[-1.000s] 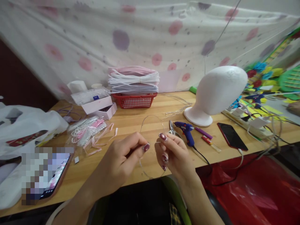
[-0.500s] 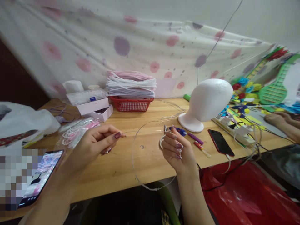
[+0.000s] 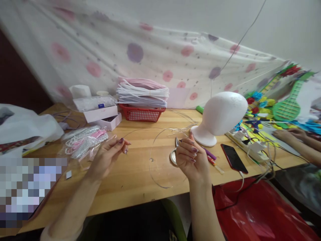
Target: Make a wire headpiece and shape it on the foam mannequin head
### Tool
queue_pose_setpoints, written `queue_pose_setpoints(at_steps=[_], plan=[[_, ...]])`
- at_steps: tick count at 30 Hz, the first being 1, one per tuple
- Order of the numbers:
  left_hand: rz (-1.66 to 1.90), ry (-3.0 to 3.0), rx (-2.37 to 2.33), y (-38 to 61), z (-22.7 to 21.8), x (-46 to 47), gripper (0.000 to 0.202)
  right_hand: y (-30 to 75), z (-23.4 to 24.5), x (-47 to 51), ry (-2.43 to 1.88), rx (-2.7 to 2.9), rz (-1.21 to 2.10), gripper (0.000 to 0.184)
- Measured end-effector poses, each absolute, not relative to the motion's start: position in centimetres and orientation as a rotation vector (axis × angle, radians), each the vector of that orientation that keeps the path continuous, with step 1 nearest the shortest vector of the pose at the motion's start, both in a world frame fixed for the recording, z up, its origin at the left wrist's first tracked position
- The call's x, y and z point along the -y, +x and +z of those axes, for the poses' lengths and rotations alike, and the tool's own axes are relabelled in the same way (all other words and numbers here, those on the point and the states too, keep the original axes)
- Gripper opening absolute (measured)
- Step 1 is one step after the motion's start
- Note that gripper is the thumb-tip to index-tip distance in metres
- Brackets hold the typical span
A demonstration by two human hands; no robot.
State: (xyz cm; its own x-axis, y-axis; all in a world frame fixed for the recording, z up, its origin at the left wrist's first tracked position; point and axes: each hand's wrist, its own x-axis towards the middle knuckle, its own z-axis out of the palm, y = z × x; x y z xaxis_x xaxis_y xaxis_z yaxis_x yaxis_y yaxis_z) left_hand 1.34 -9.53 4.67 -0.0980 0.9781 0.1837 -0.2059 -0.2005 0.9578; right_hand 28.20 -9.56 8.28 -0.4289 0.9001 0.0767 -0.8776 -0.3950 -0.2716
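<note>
My left hand hovers over the wooden table, thumb and forefinger pinched on the end of a thin clear wire that stretches right toward my other hand. My right hand is closed around small pliers with pale handles, and a clear wire hoop curves down from it over the table. Both hands have dark red nails.
White foam head stands right of my hands, with a glue gun tip, purple stick and red phone nearby. Red basket of white and pink bands at back. Beads bag and boxes left. Another person's hands at right.
My hands have drawn apart, the left moving left and pulling the wire out long. The right hand now grips the pliers. The view has lifted a little.
</note>
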Motion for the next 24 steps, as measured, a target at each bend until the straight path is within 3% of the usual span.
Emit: queue_pose_setpoints(at_steps=[4, 10, 12, 16, 18, 24], plan=[[1.236, 1.427, -1.284, 1.1, 4.3, 9.2, 0.029, 27.7, 8.3, 9.1, -0.306, 0.385, 1.97, 0.027], [1.158, 1.735, -1.311, 0.9, 3.9, 8.1, 0.032, 26.3, 8.1, 8.2, -0.259, 0.281, 2.015, 0.025], [1.235, 1.746, -1.382, 1.3, 3.7, 8.0, 0.035, 26.0, 8.0, 8.0, -0.261, 0.258, 2.01, 0.025], [1.722, 1.921, -1.747, 2.7, 5.5, 9.9, 0.052, 25.6, 8.1, 7.7, -0.414, 0.339, 1.954, 0.029], [1.796, 1.99, -1.799, 3.9, 7.2, 11.8, 0.046, 25.0, 8.2, 7.6, -0.542, 0.45, 1.902, 0.034], [1.195, 1.625, -1.166, 8.2, 8.3, 14.0, 0.065, 22.2, 8.1, 7.7, -0.816, 0.923, 1.642, 0.047]])
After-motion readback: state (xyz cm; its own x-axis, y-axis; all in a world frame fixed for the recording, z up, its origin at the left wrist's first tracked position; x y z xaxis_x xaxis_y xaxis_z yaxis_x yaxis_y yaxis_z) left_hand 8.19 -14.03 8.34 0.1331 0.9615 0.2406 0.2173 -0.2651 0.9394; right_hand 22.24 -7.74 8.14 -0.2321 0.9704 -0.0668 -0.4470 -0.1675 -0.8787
